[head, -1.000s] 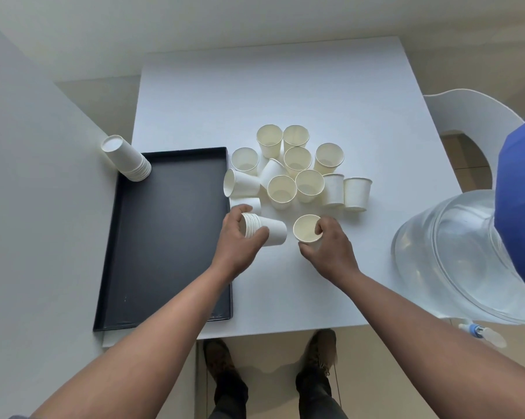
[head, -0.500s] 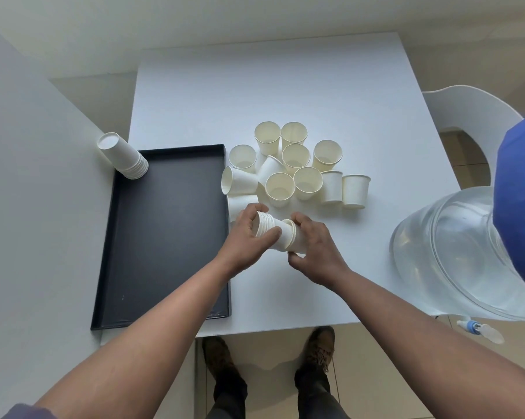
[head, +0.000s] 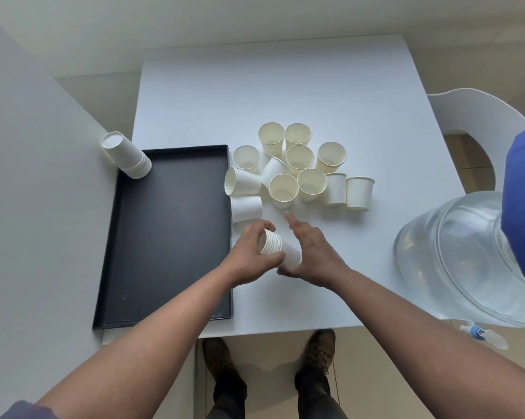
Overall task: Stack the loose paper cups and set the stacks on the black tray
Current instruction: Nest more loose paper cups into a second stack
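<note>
1. Setting: plain indoor room, most like an office break area or a home dining corner; which of the two cannot be told.
2. White square table (head: 285, 95) on a beige tiled floor (head: 267, 358).
3. White moulded chair (head: 478, 113) drawn up at the table's right edge.
4. Large clear water jug (head: 454, 255) lying by the right corner, blue-tipped tap (head: 478, 331) below it.
5. Disposable paper cups (head: 297, 173) clustered mid-table beside a black tray (head: 167, 237).
6. Grey partition wall (head: 37, 207) along the left.

held stack (head: 281, 251) sideways | loose cups (head: 300, 173) clustered (perhaps twelve) | black tray (head: 170, 237) flat, corner stack (head: 128, 155)
</note>
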`<move>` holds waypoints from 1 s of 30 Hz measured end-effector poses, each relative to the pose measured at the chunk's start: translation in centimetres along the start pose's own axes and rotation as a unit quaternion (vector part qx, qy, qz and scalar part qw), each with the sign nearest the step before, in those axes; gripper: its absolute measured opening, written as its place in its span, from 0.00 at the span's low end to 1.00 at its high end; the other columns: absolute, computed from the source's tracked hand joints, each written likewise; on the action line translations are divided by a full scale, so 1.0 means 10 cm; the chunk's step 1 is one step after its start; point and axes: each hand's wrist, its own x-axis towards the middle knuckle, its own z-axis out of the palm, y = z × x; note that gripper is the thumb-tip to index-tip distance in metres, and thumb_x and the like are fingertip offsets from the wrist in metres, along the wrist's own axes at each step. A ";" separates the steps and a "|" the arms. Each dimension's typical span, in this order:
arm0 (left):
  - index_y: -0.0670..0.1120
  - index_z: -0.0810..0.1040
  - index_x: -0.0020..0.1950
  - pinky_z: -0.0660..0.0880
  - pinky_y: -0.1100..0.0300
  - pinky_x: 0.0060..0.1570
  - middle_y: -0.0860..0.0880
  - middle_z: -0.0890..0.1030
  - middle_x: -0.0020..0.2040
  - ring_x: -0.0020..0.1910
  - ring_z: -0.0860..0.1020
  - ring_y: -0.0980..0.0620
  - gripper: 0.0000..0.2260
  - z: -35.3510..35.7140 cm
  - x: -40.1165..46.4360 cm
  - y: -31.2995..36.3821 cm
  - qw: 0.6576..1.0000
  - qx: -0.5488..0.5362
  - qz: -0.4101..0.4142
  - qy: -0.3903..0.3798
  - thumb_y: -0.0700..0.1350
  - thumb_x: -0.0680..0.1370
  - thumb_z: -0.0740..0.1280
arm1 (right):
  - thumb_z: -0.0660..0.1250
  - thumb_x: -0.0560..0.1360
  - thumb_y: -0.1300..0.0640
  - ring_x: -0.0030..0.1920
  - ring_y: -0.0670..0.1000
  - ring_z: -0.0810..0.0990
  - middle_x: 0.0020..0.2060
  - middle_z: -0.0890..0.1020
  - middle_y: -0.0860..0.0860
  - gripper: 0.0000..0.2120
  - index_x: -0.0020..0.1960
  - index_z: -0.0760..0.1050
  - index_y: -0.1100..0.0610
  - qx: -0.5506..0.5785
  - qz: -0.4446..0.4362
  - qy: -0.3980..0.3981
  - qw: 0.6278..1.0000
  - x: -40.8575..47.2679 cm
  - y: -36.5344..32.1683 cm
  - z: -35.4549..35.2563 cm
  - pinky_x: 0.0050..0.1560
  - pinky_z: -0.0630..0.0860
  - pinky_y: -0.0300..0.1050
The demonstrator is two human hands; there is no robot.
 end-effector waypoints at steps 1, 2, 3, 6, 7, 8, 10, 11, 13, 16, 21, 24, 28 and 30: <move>0.63 0.69 0.61 0.75 0.62 0.42 0.53 0.68 0.67 0.56 0.75 0.52 0.22 0.00 0.01 -0.02 1.000 -0.002 -0.001 0.020 0.50 0.73 0.76 | 0.79 0.64 0.41 0.69 0.51 0.64 0.71 0.67 0.48 0.60 0.78 0.38 0.35 -0.019 0.012 -0.005 1.000 0.04 0.01 -0.04 0.66 0.70 0.50; 0.63 0.69 0.60 0.76 0.61 0.46 0.53 0.68 0.66 0.58 0.75 0.52 0.22 -0.02 0.02 -0.04 0.999 -0.001 -0.002 0.039 0.51 0.72 0.76 | 0.79 0.65 0.42 0.69 0.52 0.65 0.69 0.68 0.48 0.60 0.78 0.36 0.34 -0.037 0.021 -0.010 0.999 0.09 0.00 -0.07 0.65 0.71 0.51; 0.63 0.69 0.60 0.75 0.60 0.50 0.54 0.68 0.66 0.59 0.74 0.52 0.23 -0.05 0.03 -0.06 0.998 0.004 -0.003 0.055 0.51 0.71 0.76 | 0.79 0.65 0.42 0.68 0.53 0.66 0.69 0.69 0.49 0.60 0.78 0.36 0.35 -0.053 0.028 -0.016 0.998 0.14 0.00 -0.10 0.64 0.72 0.52; 0.62 0.70 0.59 0.75 0.58 0.55 0.55 0.64 0.63 0.60 0.73 0.53 0.23 -0.10 0.04 -0.11 0.995 0.013 -0.007 0.097 0.54 0.67 0.75 | 0.76 0.70 0.45 0.67 0.54 0.69 0.66 0.71 0.49 0.53 0.80 0.41 0.38 -0.091 0.030 -0.027 0.995 0.26 -0.03 -0.15 0.63 0.73 0.52; 0.61 0.70 0.59 0.75 0.59 0.54 0.56 0.62 0.63 0.59 0.74 0.54 0.24 -0.12 0.04 -0.12 0.994 0.010 -0.009 0.106 0.54 0.67 0.74 | 0.75 0.72 0.47 0.67 0.54 0.69 0.66 0.71 0.49 0.50 0.81 0.44 0.40 -0.097 0.026 -0.027 0.995 0.30 -0.06 -0.15 0.64 0.72 0.52; 0.60 0.71 0.60 0.75 0.61 0.53 0.59 0.59 0.63 0.58 0.74 0.55 0.24 -0.13 0.05 -0.13 0.993 0.006 -0.010 0.114 0.55 0.66 0.74 | 0.73 0.74 0.48 0.68 0.54 0.69 0.68 0.70 0.49 0.46 0.81 0.47 0.42 -0.099 0.021 -0.027 0.995 0.33 -0.09 -0.14 0.65 0.72 0.51; 0.59 0.71 0.61 0.72 0.68 0.50 0.63 0.54 0.63 0.58 0.73 0.62 0.24 -0.16 0.06 -0.14 0.992 -0.008 -0.015 0.124 0.54 0.67 0.75 | 0.69 0.76 0.52 0.71 0.56 0.67 0.72 0.68 0.50 0.40 0.81 0.51 0.46 -0.095 0.015 -0.030 0.995 0.39 -0.17 -0.10 0.69 0.69 0.52; 0.59 0.71 0.62 0.69 0.71 0.48 0.64 0.52 0.66 0.58 0.71 0.67 0.25 -0.17 0.06 -0.14 0.992 -0.023 -0.020 0.126 0.53 0.68 0.76 | 0.68 0.77 0.54 0.73 0.56 0.65 0.74 0.66 0.50 0.39 0.81 0.51 0.48 -0.087 0.018 -0.036 0.995 0.42 -0.21 -0.08 0.71 0.67 0.52; 0.58 0.71 0.65 0.65 0.75 0.48 0.62 0.53 0.70 0.62 0.70 0.64 0.25 -0.21 0.09 -0.16 0.990 -0.057 -0.033 0.126 0.51 0.71 0.77 | 0.64 0.78 0.58 0.77 0.54 0.60 0.79 0.61 0.50 0.38 0.82 0.50 0.51 -0.052 0.030 -0.047 0.997 0.49 -0.28 -0.02 0.75 0.61 0.48; 0.58 0.72 0.65 0.71 0.70 0.49 0.55 0.67 0.70 0.65 0.74 0.54 0.25 -0.30 0.12 -0.17 0.987 -0.102 -0.047 0.118 0.49 0.71 0.77 | 0.60 0.77 0.65 0.80 0.50 0.55 0.81 0.54 0.50 0.38 0.82 0.47 0.53 0.003 0.050 -0.069 0.996 0.59 -0.34 0.04 0.72 0.51 0.36; 0.59 0.75 0.65 0.80 0.63 0.43 0.51 0.81 0.57 0.46 0.81 0.54 0.27 -0.41 0.10 -0.20 0.985 -0.139 -0.061 0.082 0.48 0.68 0.79 | 0.54 0.75 0.67 0.76 0.49 0.62 0.80 0.58 0.47 0.40 0.82 0.47 0.45 0.169 0.097 -0.076 0.978 0.61 -0.40 0.11 0.73 0.65 0.49; 0.58 0.76 0.63 0.80 0.63 0.41 0.51 0.82 0.53 0.40 0.80 0.57 0.28 -0.45 0.04 -0.21 0.987 -0.144 -0.055 0.055 0.48 0.65 0.79 | 0.54 0.77 0.64 0.69 0.48 0.70 0.77 0.64 0.46 0.36 0.81 0.50 0.43 0.296 0.149 -0.040 0.943 0.62 -0.42 0.16 0.64 0.71 0.47; 0.55 0.78 0.61 0.80 0.58 0.45 0.49 0.82 0.49 0.42 0.79 0.54 0.26 -0.52 -0.05 -0.22 0.986 -0.164 -0.041 -0.002 0.46 0.65 0.79 | 0.60 0.81 0.51 0.55 0.52 0.76 0.64 0.76 0.48 0.26 0.78 0.59 0.45 0.396 0.201 -0.004 0.896 0.62 -0.43 0.20 0.59 0.75 0.51; 0.53 0.79 0.61 0.80 0.58 0.45 0.49 0.82 0.48 0.43 0.80 0.53 0.25 -0.55 -0.08 -0.22 0.981 -0.185 -0.034 -0.036 0.43 0.65 0.79 | 0.62 0.82 0.45 0.49 0.53 0.79 0.57 0.80 0.50 0.19 0.70 0.69 0.48 0.456 0.219 -0.014 0.863 0.60 -0.43 0.22 0.55 0.78 0.51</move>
